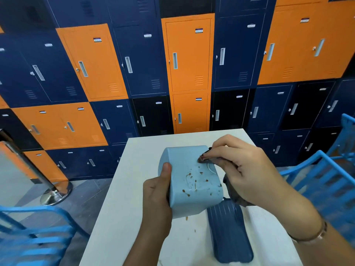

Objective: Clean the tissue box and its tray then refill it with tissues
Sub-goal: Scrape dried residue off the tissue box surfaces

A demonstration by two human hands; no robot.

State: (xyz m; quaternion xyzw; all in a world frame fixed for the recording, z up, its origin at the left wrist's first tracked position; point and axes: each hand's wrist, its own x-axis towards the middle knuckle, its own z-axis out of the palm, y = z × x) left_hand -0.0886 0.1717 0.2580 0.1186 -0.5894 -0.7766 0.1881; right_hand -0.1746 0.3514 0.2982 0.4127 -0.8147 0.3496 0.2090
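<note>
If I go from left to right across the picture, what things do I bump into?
Left blue chair → metal post base → left hand → tissue box → right hand, pinching a dark cloth → right blue chair.

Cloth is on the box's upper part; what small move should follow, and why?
Probably drag the dark cloth down across the tissue box toward the brown spots, which lie below it unwiped. The right hand pinches the cloth against the box, and the left hand grips the box's side, steadying it.
</note>
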